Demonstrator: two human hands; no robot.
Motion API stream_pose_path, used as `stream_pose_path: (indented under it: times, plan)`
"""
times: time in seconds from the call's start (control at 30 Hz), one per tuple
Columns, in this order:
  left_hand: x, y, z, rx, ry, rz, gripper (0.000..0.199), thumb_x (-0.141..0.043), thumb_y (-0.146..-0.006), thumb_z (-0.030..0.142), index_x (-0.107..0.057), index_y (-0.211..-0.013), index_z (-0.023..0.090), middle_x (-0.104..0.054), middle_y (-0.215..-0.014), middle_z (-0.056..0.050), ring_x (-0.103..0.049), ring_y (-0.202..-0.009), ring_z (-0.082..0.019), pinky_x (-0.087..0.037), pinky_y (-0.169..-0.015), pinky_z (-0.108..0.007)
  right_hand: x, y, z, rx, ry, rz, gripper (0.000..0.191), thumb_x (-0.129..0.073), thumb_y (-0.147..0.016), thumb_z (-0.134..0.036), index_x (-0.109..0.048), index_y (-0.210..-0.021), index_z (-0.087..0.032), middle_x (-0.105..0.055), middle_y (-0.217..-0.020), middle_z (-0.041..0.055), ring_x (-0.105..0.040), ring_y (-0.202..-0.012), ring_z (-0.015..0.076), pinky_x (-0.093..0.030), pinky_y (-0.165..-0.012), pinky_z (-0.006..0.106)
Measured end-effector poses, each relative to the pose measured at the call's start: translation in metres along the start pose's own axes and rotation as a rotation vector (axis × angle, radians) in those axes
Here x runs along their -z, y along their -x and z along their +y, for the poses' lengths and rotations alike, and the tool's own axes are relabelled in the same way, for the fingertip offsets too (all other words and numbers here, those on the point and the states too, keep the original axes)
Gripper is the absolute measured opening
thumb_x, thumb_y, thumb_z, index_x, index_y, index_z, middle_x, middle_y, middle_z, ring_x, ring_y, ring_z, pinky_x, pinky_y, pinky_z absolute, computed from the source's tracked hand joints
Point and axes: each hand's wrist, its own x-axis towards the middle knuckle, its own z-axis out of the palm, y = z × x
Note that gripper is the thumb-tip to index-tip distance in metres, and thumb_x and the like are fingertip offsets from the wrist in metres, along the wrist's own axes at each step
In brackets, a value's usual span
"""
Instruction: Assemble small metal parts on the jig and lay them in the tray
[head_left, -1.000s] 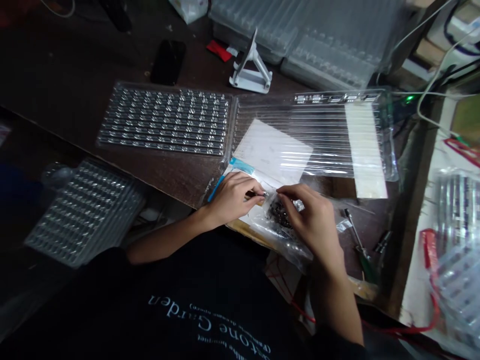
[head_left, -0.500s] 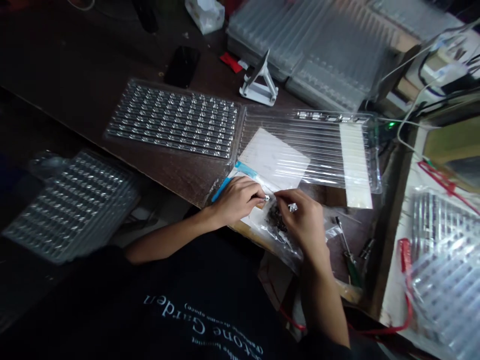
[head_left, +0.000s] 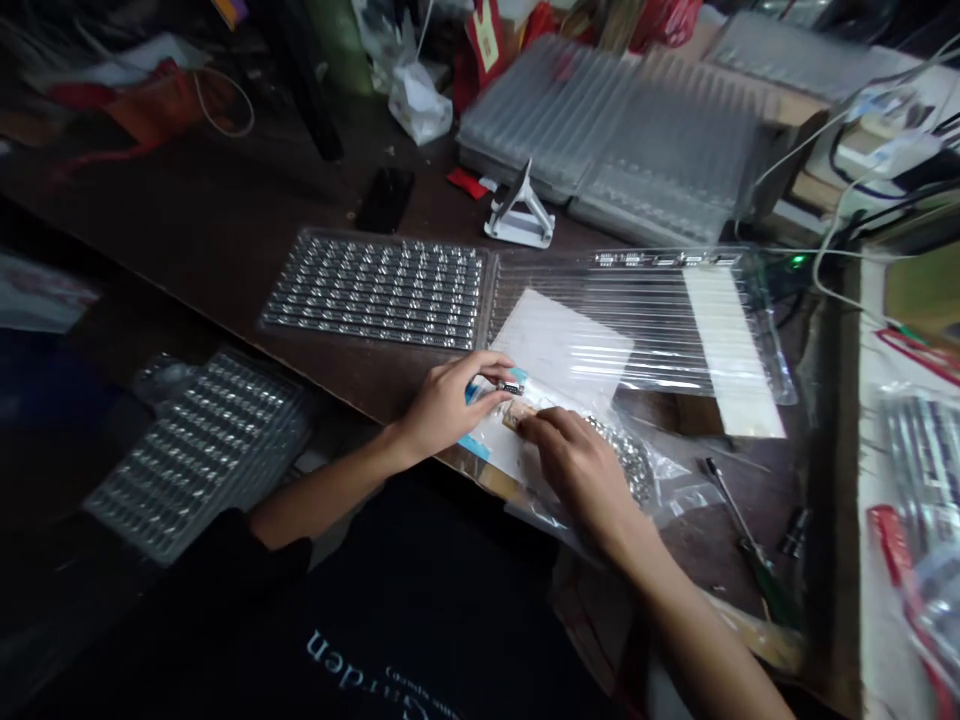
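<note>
A: What's in the hands?

B: The left hand [head_left: 450, 400] is closed in a pinch around a small metal connector [head_left: 510, 387], gripped between thumb and fingers. It sits just above a white sheet of paper [head_left: 559, 345].

A: And the right hand [head_left: 577, 470]?

B: It's curled low, with the fingers pressing down beside a brownish strip [head_left: 516, 418]. I can't tell whether it's gripping anything, because the fingers hide what's under them.

A: Where's the rest of the metal?

B: Just past the right hand there's a clear plastic bag [head_left: 660, 490] with a heap of loose metal parts [head_left: 626, 455] inside, touching that hand. A scrap of blue tape [head_left: 472, 392] shows beside the left hand.

A: What's around them on the table [head_left: 172, 215]?

B: Beyond the paper, a clear blister tray [head_left: 660, 320] lies under it, with a white strip [head_left: 727, 350] at its far end. To the left is a tray filled with rows of small metal parts [head_left: 375, 295], and a second filled tray [head_left: 202, 450] sits lower down, off the table's edge.

A: Anything further off?

B: A green-handled screwdriver [head_left: 750, 545] lies to the right. Ahead are a white stand [head_left: 521, 215], a black phone [head_left: 386, 198] and stacked clear trays [head_left: 607, 130].
</note>
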Motion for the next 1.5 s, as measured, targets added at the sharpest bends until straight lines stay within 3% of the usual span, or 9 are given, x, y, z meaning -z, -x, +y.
stream_pose_path:
  times: [0.1,0.27,0.47,0.6,0.9,1.13,1.3,1.4,1.5]
  plan:
    - [0.023,-0.026,-0.014,-0.044,-0.143,-0.036,0.024,-0.068,-0.088,0.016,-0.065,-0.111,0.020,-0.075,-0.104,-0.004,-0.071,-0.095,-0.016,-0.057,-0.089,-0.029,0.003,-0.001,-0.002,0.019,0.019,-0.021,0.040,-0.039,-0.092,-0.004,-0.070,-0.113,-0.019,-0.071,-0.103,0.0109,-0.065,-0.089,0.0255,-0.052,-0.075,0.035]
    - [0.060,-0.105,-0.051,-0.063,-0.380,0.045,0.013,-0.061,-0.089,0.012,-0.070,-0.098,0.017,-0.073,-0.103,-0.006,-0.068,-0.094,-0.017,-0.054,-0.090,-0.033,0.013,0.000,0.003,0.022,-0.090,0.069,0.039,-0.042,-0.094,-0.009,-0.065,-0.122,-0.024,-0.070,-0.109,0.0090,-0.068,-0.091,0.0230,-0.054,-0.074,0.033]
    - [0.057,-0.173,-0.088,0.018,-0.439,-0.058,0.012,-0.065,-0.086,0.013,-0.071,-0.096,0.016,-0.075,-0.100,-0.006,-0.068,-0.090,-0.016,-0.051,-0.087,-0.029,0.033,0.013,0.024,0.014,-0.174,0.367,0.021,-0.052,-0.097,-0.020,-0.067,-0.111,-0.019,-0.070,-0.105,0.0108,-0.068,-0.094,0.0222,-0.056,-0.081,0.036]
    - [0.059,-0.180,-0.096,0.020,-0.494,-0.117,0.012,-0.064,-0.085,0.016,-0.072,-0.095,0.017,-0.074,-0.103,-0.007,-0.067,-0.087,-0.017,-0.051,-0.085,-0.030,0.042,0.021,0.033,0.006,-0.202,0.325,0.019,-0.051,-0.096,-0.021,-0.069,-0.104,-0.019,-0.071,-0.100,0.0096,-0.069,-0.090,0.0216,-0.056,-0.078,0.035]
    - [0.067,-0.188,-0.098,0.003,-0.768,-0.252,0.014,-0.065,-0.085,0.027,-0.075,-0.094,0.022,-0.075,-0.101,-0.005,-0.065,-0.095,-0.022,-0.045,-0.092,-0.035,0.047,0.029,0.034,-0.191,-0.063,-0.217,0.020,-0.067,-0.086,-0.023,-0.073,-0.105,-0.023,-0.073,-0.097,0.0074,-0.072,-0.085,0.0265,-0.054,-0.072,0.036]
    - [0.070,-0.194,-0.095,0.004,-0.860,-0.288,0.011,-0.068,-0.082,0.028,-0.076,-0.087,0.022,-0.073,-0.096,-0.005,-0.064,-0.094,-0.023,-0.044,-0.093,-0.034,0.041,0.028,0.029,-0.171,-0.017,-0.234,0.019,-0.057,-0.088,-0.012,-0.072,-0.089,-0.024,-0.072,-0.089,0.0061,-0.070,-0.081,0.0234,-0.047,-0.064,0.031]
    - [0.079,-0.196,-0.085,0.011,-0.931,-0.274,0.010,-0.069,-0.080,0.025,-0.076,-0.086,0.021,-0.074,-0.092,-0.004,-0.064,-0.091,-0.024,-0.042,-0.095,-0.037,0.038,0.030,0.030,-0.115,-0.126,-0.109,0.021,-0.053,-0.090,-0.012,-0.067,-0.080,-0.025,-0.069,-0.081,0.0049,-0.066,-0.067,0.0208,-0.041,-0.056,0.031]
    - [0.063,-0.199,-0.071,-0.059,-0.881,-0.241,0.013,-0.068,-0.083,0.026,-0.076,-0.091,0.021,-0.074,-0.097,-0.006,-0.065,-0.094,-0.025,-0.042,-0.094,-0.038,0.040,0.030,0.028,-0.107,-0.149,-0.116,0.026,-0.047,-0.094,-0.011,-0.068,-0.092,-0.025,-0.069,-0.087,0.0062,-0.066,-0.073,0.0206,-0.043,-0.060,0.031]
    - [0.029,-0.205,-0.054,-0.135,-0.755,-0.289,0.016,-0.064,-0.086,0.025,-0.076,-0.095,0.020,-0.074,-0.101,-0.006,-0.065,-0.096,-0.024,-0.045,-0.090,-0.035,0.045,0.028,0.025,-0.127,-0.177,-0.169,0.028,-0.044,-0.096,-0.010,-0.068,-0.099,-0.023,-0.066,-0.094,0.0064,-0.066,-0.077,0.0184,-0.046,-0.067,0.029]
